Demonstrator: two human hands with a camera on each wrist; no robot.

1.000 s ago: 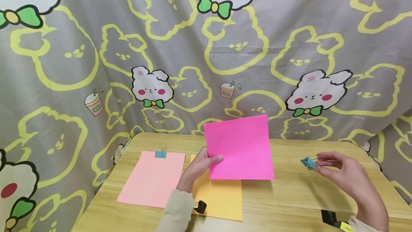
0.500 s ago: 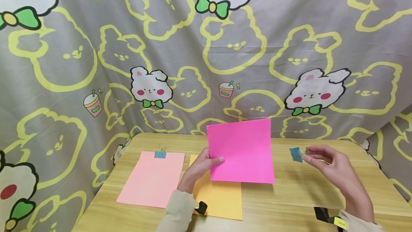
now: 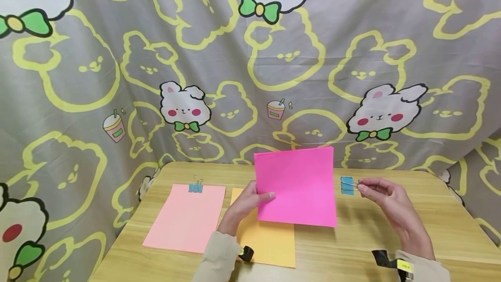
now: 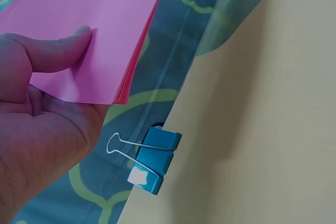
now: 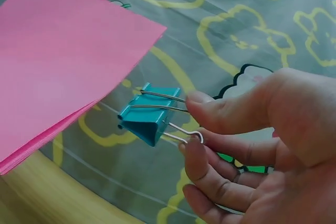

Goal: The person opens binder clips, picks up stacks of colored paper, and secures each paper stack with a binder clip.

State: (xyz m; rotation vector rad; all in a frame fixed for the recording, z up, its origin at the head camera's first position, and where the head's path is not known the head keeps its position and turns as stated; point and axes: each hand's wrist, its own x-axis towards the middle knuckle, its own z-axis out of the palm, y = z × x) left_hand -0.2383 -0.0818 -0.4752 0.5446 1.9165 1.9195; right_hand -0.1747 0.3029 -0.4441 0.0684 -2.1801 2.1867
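A stack of bright pink paper (image 3: 297, 186) is held up above the table by my left hand (image 3: 247, 197), thumb across its front and the other fingers behind, hidden in the head view. Just right of the stack, my right hand (image 3: 391, 199) pinches a blue binder clip (image 3: 347, 185) by its wire handles. In the right wrist view, the thumb and fingers grip the handles of this binder clip (image 5: 149, 111), its mouth turned toward the edge of the pink paper (image 5: 68, 61). A small gap separates clip and paper.
On the wooden table (image 3: 336, 256), light pink paper (image 3: 185, 219) lies at the left with another blue binder clip (image 3: 195, 187) on its top edge. Yellow-orange paper (image 3: 272, 243) lies under the left hand. A patterned curtain (image 3: 231, 68) hangs behind the table.
My right hand has moved left with the binder clip, close to the pink stack, and the clip has turned. The stack has shifted slightly right and down in my left hand.
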